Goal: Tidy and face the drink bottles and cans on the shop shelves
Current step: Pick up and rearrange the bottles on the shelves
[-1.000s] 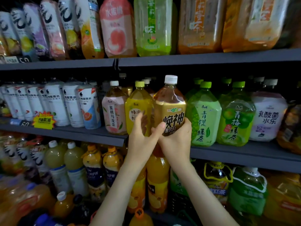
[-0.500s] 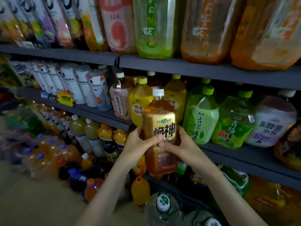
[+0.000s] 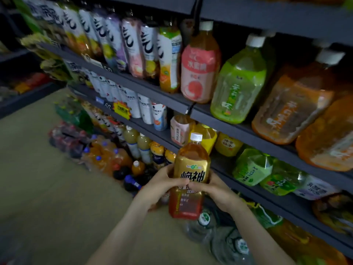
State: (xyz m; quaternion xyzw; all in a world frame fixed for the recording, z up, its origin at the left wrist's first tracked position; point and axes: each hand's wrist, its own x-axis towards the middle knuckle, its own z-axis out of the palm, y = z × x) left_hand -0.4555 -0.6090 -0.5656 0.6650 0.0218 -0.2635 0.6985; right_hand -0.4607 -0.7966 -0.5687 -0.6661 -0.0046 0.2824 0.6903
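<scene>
My left hand (image 3: 160, 186) and right hand (image 3: 215, 190) both curled round the waist of the amber tea bottle (image 3: 191, 165). It stood upright, label toward me, clear of the middle shelf (image 3: 267, 197). Judgement: bottle not yet reshelved; the neighbouring rows appeared largely faced.

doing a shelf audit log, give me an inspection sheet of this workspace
surface: dark shelves, densely stocked with bottles
job's things: amber tea bottle, white cap, roughly upright, held off the shelf, label toward camera
clutter: orange drink packs and water bottles on the floor
grippers: left hand and right hand both grip the amber tea bottle mid-body
cables: nothing seen
surroundings: tan floor; another shelf unit far left
</scene>
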